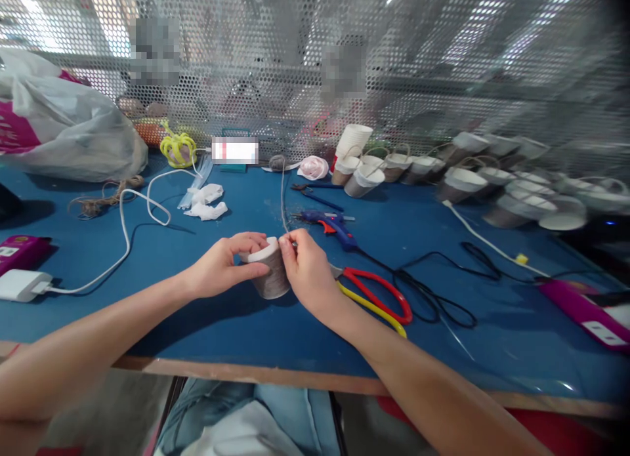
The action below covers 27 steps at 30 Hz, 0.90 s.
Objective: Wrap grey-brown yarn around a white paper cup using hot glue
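My left hand (231, 266) grips a small paper cup (272, 282), tilted, with brown-grey cord wound around its side and a pale rim. Some fingers of that hand reach inside the rim; the thumb presses on the outside. At the cup's right side, my right hand (305, 266) pinches a strand of cord (283, 203) between thumb and fingertips. The strand runs away over the table to a small grey-brown ball of cord (278, 163). Part of the cup is hidden by my fingers.
Red-and-yellow-handled scissors (378, 295) and a blue glue gun (329, 226) lie right of my hands, pliers (319, 195) behind. Several cord-wrapped cups (364, 178) stand at the back right. A white cable (125, 239) crosses the left; a plastic bag (73, 128) stands beyond.
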Each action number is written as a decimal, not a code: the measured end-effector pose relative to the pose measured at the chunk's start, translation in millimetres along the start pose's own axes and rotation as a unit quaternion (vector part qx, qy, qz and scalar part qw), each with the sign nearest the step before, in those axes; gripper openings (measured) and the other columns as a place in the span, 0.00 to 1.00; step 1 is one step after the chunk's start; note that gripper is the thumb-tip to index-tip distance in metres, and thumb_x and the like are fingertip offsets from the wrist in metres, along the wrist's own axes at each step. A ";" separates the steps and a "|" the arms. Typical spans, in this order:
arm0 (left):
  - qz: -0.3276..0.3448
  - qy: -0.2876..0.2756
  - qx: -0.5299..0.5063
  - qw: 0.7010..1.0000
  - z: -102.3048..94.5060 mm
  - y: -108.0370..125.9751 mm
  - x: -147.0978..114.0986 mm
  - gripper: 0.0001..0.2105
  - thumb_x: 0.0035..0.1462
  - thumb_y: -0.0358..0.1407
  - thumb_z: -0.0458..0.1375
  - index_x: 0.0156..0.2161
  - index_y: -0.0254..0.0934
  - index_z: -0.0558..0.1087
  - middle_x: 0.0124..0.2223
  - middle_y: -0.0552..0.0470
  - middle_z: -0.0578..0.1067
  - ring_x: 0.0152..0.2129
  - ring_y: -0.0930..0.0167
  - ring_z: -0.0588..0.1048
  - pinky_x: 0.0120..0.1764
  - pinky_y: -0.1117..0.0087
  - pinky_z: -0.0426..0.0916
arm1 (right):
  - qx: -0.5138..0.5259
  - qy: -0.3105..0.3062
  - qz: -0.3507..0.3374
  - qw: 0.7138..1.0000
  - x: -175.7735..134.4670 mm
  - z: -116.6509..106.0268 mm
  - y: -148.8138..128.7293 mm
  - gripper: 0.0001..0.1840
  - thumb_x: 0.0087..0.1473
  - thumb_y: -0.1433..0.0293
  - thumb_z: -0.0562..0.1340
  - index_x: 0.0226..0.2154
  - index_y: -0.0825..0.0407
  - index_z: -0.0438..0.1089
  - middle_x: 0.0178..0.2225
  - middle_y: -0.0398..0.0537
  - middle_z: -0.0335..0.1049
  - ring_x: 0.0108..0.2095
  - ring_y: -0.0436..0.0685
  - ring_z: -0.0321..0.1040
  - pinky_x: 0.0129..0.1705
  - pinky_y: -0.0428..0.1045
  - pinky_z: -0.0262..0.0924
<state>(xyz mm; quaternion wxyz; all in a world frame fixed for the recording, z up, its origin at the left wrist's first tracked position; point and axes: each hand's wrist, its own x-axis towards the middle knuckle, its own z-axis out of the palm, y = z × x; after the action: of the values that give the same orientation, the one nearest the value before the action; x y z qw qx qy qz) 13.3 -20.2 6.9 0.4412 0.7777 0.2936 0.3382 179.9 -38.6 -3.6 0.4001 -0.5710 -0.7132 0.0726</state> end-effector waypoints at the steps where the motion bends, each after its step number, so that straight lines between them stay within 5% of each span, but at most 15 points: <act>1: -0.004 -0.003 0.008 1.000 -0.5 1.2 0.2 0.05 0.47 0.34 0.57 0.31 0.33 0.69 0.42 0.45 0.72 0.49 0.65 0.64 0.51 0.65 0.57 | 0.001 -0.002 0.002 1.000 -0.1 0.7 -0.2 0.08 0.55 0.66 0.48 0.27 0.51 0.56 0.25 0.47 0.64 0.26 0.53 0.62 0.28 0.48 0.55; 4: -0.025 -0.005 0.042 0.999 -0.9 6.0 0.5 0.06 0.47 0.33 0.57 0.31 0.33 0.69 0.42 0.45 0.72 0.48 0.64 0.65 0.50 0.65 0.58 | -0.001 -0.001 0.003 1.000 -0.4 3.0 -0.7 0.08 0.55 0.66 0.48 0.27 0.51 0.55 0.25 0.47 0.63 0.26 0.53 0.62 0.28 0.48 0.55; 10: -0.110 -0.031 0.034 0.993 5.3 12.4 -0.1 0.14 0.50 0.37 0.54 0.40 0.31 0.68 0.33 0.51 0.73 0.29 0.71 0.70 0.33 0.71 0.65 | -0.009 -0.001 -0.011 1.000 -3.4 9.1 -2.3 0.07 0.54 0.67 0.49 0.26 0.50 0.53 0.25 0.48 0.62 0.27 0.54 0.62 0.30 0.50 0.56; 16: -0.038 -0.003 0.038 0.999 5.0 10.2 -0.4 0.11 0.48 0.36 0.57 0.37 0.33 0.70 0.43 0.46 0.73 0.45 0.64 0.67 0.50 0.63 0.57 | 0.015 0.005 -0.004 1.000 -4.1 5.1 -5.1 0.08 0.55 0.65 0.47 0.28 0.51 0.55 0.26 0.48 0.64 0.27 0.54 0.63 0.29 0.49 0.56; 21: 0.012 0.002 0.035 0.999 4.7 2.3 -0.1 0.07 0.47 0.35 0.58 0.32 0.34 0.69 0.39 0.46 0.75 0.54 0.64 0.61 0.58 0.58 0.41 | 0.035 -0.002 0.009 0.999 -3.0 3.5 -4.4 0.09 0.56 0.65 0.46 0.29 0.52 0.55 0.25 0.49 0.64 0.26 0.54 0.63 0.27 0.49 0.56; 27: -0.017 0.028 0.025 0.999 4.5 -3.4 4.2 0.09 0.46 0.35 0.59 0.33 0.33 0.70 0.45 0.43 0.73 0.52 0.62 0.62 0.53 0.59 0.52 | 0.033 0.010 -0.003 0.999 -1.8 -1.6 -0.3 0.09 0.56 0.65 0.46 0.31 0.52 0.56 0.29 0.52 0.66 0.30 0.55 0.64 0.32 0.50 0.58</act>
<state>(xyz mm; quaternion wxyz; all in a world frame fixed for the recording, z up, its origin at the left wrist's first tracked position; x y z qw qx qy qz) 18.8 -17.8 3.3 0.4192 0.7734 0.3276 0.3446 180.9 -40.9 -3.2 0.4260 -0.5561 -0.7080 0.0895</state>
